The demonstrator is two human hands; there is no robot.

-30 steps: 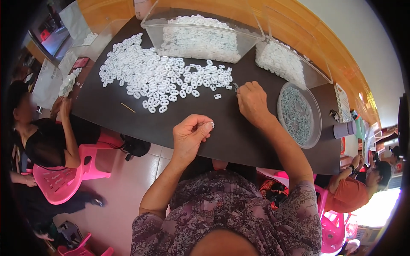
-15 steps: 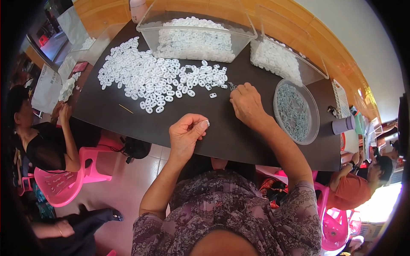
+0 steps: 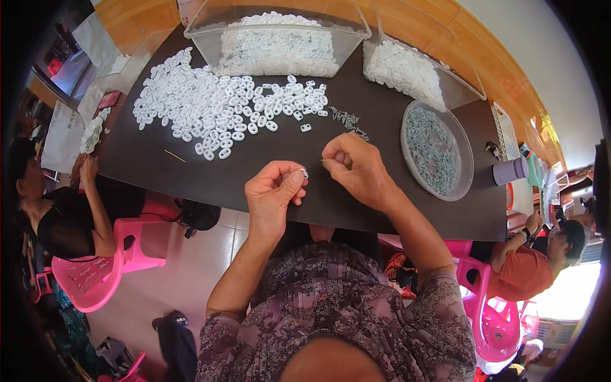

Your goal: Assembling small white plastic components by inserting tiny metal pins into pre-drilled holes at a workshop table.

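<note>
Between the thumb and forefinger of our left hand (image 3: 270, 193) we grip a small white two-holed piece (image 3: 305, 173), held above the near part of the dark tabletop (image 3: 235, 180). Our right hand (image 3: 359, 169) is just beside it, its thumb and forefinger pinched on a tiny dark item (image 3: 323, 160), too small for us to name; the two hands do not touch. Just beyond the right hand we have loose grey screw-like pieces (image 3: 347, 120) on the table. To their left spreads a heap of white two-holed pieces (image 3: 203, 102), with a single white piece (image 3: 305, 128) lying apart at its near edge. Behind the heap stands a clear plastic bin (image 3: 277, 54) of white pieces, and to our right a round clear tub (image 3: 470, 167) holds more grey screw-like pieces.
</note>
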